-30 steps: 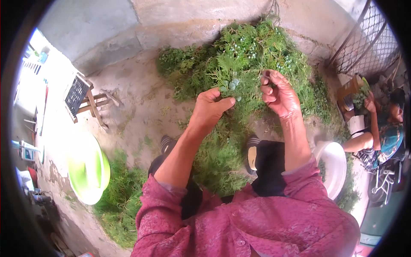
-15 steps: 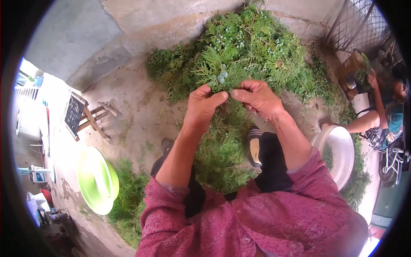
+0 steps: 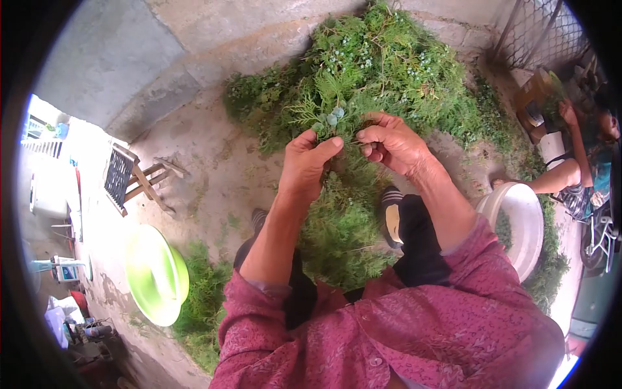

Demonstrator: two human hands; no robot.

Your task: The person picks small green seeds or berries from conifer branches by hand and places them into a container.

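My left hand (image 3: 304,165) pinches the stem of a green arborvitae sprig (image 3: 312,115) between thumb and fingers. A few pale blue-green cones (image 3: 335,117) show on the sprig just above the fingertips. Close on its right, my right hand (image 3: 398,148) has thumb and fingers closed on the sprig's right-hand greenery; the exact bit between the fingertips is hard to make out. Behind both hands rises a big pile of arborvitae branches (image 3: 395,71) dotted with cones. More cut greenery (image 3: 343,233) lies on the ground between my feet.
A lime-green basin (image 3: 146,275) sits at left beside loose greenery (image 3: 201,298). Further back is a folding stool (image 3: 133,178). At right stands a white bucket (image 3: 528,227) with greenery inside. Beyond it another person (image 3: 573,172) sits holding greenery, near a wire fence (image 3: 538,32).
My right hand has drawn slightly away from the left, widening the gap between the fingertips. My left hand keeps its pinch on the sprig. The whole view has shifted a little.
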